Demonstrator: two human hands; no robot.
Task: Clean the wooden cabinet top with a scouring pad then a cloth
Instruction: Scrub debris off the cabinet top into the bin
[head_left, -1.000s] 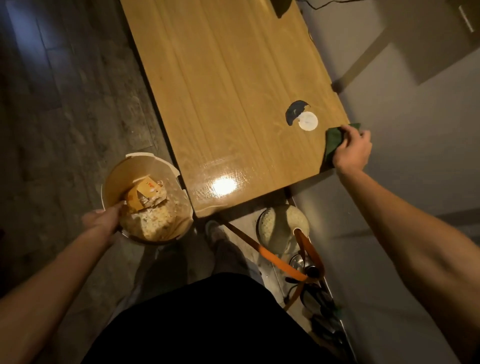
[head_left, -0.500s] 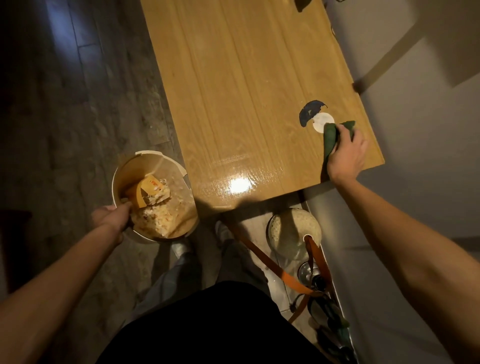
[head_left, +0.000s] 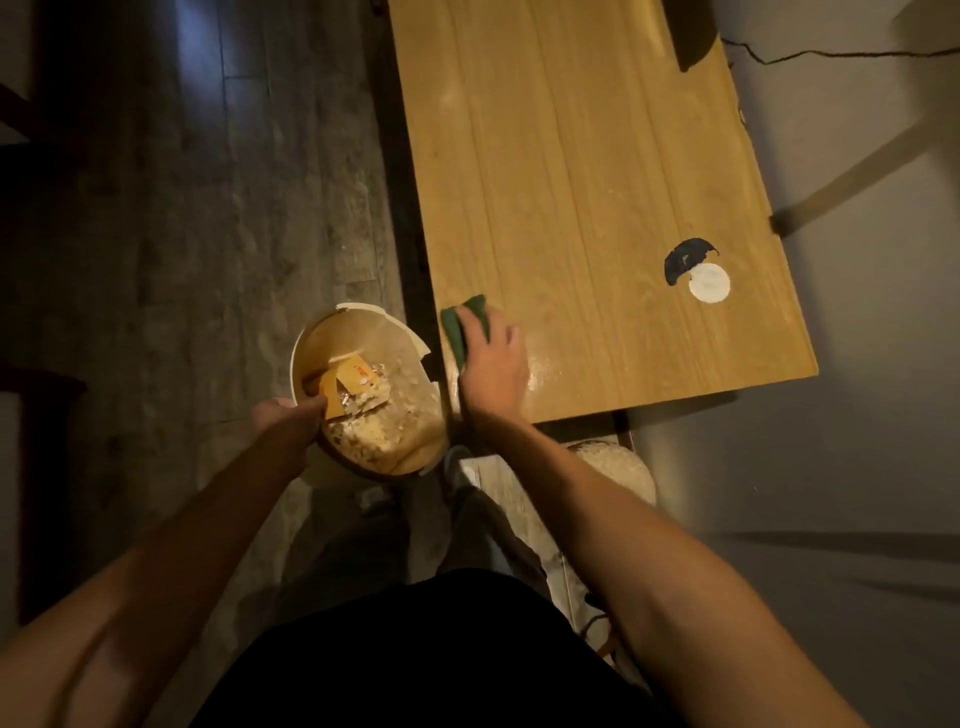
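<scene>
The wooden cabinet top (head_left: 571, 182) fills the upper middle of the view, glossy near its front edge. My right hand (head_left: 493, 364) presses a green scouring pad (head_left: 462, 325) flat on the top at its near left corner. My left hand (head_left: 288, 421) grips the rim of a round waste bin (head_left: 311, 343) that is held just beside the cabinet's left edge. The bin holds paper scraps, crumbs and an orange carton. A white disc (head_left: 709, 282) with a dark patch (head_left: 683, 257) beside it lies on the top near the right side.
Dark wooden floor (head_left: 208, 208) lies to the left, a grey wall (head_left: 857, 364) to the right. A pale round object (head_left: 623, 467) sits below the cabinet's front edge by my feet. A dark object (head_left: 696, 36) and a cable (head_left: 805, 54) are at the far end.
My right hand has swept the green pad from the right side by the white disc across to the near left corner. The bin stays at the cabinet's left edge in my left hand.
</scene>
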